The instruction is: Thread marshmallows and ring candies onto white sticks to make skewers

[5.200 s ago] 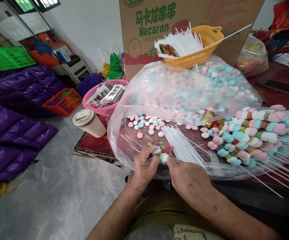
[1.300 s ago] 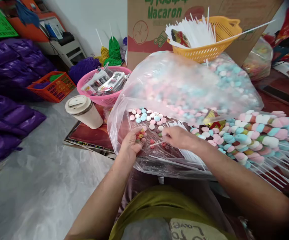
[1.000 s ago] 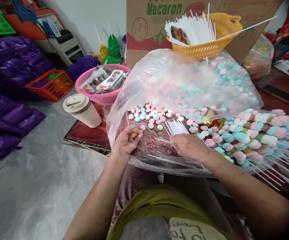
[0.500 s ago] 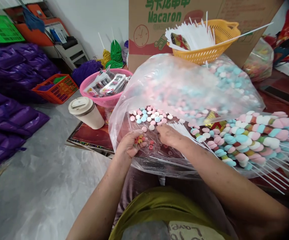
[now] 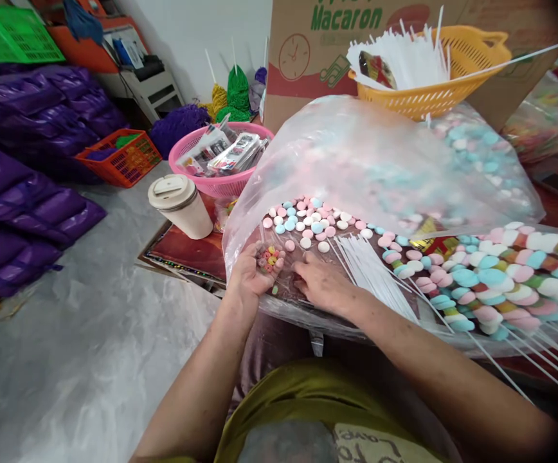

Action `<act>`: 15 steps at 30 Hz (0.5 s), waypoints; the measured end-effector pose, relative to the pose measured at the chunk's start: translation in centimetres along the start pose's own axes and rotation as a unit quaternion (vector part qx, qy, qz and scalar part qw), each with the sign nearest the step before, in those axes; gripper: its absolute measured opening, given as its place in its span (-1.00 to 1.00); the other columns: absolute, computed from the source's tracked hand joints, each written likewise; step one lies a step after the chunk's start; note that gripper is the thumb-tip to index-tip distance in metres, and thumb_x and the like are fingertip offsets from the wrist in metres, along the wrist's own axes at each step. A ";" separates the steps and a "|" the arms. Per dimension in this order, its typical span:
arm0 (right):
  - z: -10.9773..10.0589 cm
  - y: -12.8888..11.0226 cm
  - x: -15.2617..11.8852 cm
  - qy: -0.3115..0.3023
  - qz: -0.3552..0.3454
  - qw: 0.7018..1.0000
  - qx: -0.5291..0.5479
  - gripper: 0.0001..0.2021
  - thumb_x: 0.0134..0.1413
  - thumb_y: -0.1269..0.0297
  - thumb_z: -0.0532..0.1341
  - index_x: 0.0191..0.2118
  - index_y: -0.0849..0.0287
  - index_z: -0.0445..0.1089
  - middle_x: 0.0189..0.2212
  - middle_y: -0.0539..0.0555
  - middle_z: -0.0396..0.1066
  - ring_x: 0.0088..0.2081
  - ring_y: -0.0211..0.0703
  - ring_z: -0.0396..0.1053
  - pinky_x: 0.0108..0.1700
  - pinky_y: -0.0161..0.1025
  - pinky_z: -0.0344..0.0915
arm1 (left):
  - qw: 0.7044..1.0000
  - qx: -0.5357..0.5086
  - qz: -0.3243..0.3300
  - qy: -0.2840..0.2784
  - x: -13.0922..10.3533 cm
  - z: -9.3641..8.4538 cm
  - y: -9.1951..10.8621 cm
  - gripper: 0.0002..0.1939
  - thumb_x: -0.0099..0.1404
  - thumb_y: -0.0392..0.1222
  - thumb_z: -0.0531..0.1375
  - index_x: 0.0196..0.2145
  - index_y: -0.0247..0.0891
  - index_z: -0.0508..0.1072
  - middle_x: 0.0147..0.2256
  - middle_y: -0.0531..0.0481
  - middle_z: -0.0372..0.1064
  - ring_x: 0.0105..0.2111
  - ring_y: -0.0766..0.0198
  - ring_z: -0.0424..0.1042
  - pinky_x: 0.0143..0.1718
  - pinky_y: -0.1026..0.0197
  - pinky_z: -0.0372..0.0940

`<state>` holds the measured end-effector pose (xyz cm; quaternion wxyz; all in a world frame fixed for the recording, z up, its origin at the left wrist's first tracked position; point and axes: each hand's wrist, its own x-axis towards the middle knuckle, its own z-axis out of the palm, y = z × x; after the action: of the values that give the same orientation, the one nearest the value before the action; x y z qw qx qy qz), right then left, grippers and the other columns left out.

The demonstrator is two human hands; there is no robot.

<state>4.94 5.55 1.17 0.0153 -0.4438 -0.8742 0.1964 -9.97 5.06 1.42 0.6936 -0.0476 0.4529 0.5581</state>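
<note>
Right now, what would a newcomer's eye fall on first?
Probably the big see-through bag of pastel pieces across the middle. Next, the yellow basket of white sticks in front of the carton, and the threaded skewers piled at right. Closer in, the left hand cups small coloured rings.

Your cardboard box [image 5: 293,96] reads "Macaron" in green, characters above cut off; your olive garment's pale patch [image 5: 375,445] shows partial "Lave".

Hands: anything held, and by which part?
Left hand cups small coloured rings from beneath, in its open palm. Right hand: can't tell, grasp hidden.
</note>
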 end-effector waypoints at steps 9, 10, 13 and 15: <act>-3.5 4.4 -2.4 0.037 0.061 0.995 0.063 -0.84 0.01 0.41 0.01 -0.47 0.20 0.31 -0.43 0.01 0.22 -0.44 -0.29 0.18 -0.36 -0.32 0.13 | 0.999 0.038 0.023 0.022 0.2 -0.9 -0.2 -0.91 0.15 -0.38 0.09 -0.50 -0.36 0.34 -0.61 -0.01 0.34 -0.61 0.35 0.39 -0.66 0.40 0.30; -3.5 4.6 -2.7 0.019 0.056 0.997 0.043 -0.84 0.01 0.42 0.02 -0.48 0.21 0.31 -0.43 0.01 0.22 -0.44 -0.30 0.18 -0.36 -0.33 0.12 | 0.999 0.042 0.022 0.019 0.0 -0.8 -0.3 -0.90 0.15 -0.39 0.08 -0.50 -0.36 0.33 -0.62 0.00 0.33 -0.62 0.37 0.38 -0.68 0.42 0.27; -2.1 3.8 -3.5 -0.049 0.025 0.999 0.000 -0.83 -0.01 0.49 0.02 -0.43 0.23 0.35 -0.37 0.06 0.23 -0.43 -0.29 0.19 -0.37 -0.34 0.10 | 0.999 0.038 0.004 -0.021 -0.6 -0.5 -0.4 -0.88 0.17 -0.39 0.06 -0.51 -0.37 0.32 -0.63 0.02 0.28 -0.68 0.43 0.31 -0.76 0.49 0.16; -1.1 3.2 -3.9 -0.050 0.027 0.998 -0.009 -0.80 -0.03 0.53 0.01 -0.34 0.24 0.35 -0.32 0.10 0.22 -0.42 -0.28 0.19 -0.38 -0.33 0.09 | 0.998 0.023 -0.017 -0.050 -1.1 -0.2 -0.3 -0.85 0.19 -0.36 0.05 -0.52 -0.37 0.31 -0.64 0.05 0.25 -0.70 0.47 0.27 -0.79 0.52 0.09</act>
<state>9.96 4.61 1.65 -0.0376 -0.4573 -0.8632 0.2106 -9.84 4.08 1.92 0.7258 -0.0110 0.4296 0.5372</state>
